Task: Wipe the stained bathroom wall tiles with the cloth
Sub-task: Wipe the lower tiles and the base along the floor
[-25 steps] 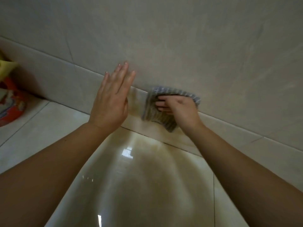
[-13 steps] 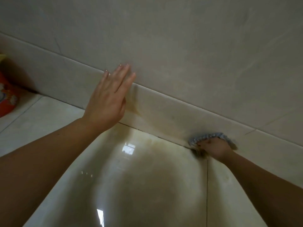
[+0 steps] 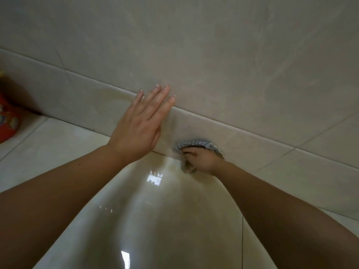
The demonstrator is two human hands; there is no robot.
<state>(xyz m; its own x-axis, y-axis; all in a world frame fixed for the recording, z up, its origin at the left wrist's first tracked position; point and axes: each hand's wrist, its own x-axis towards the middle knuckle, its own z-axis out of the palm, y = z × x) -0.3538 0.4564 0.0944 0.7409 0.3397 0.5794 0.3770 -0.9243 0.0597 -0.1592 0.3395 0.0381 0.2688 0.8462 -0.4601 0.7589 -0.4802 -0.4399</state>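
The beige wall tiles (image 3: 213,55) meet a glossy floor (image 3: 165,210) at a low skirting row. My left hand (image 3: 139,129) lies flat, fingers extended, on the wall. My right hand (image 3: 202,160) grips the grey cloth (image 3: 198,143), pressed against the skirting's base.

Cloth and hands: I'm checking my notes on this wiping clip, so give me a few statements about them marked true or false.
1. The right hand presses the cloth low on the wall, near the floor joint. True.
2. The left hand holds a second cloth. False: it is empty, flat and open against the skirting tile.
3. The cloth is red. False: it is grey.
4. A red object sits at the far left edge. True.
5. Yellowish staining shows on the floor below the cloth. True.
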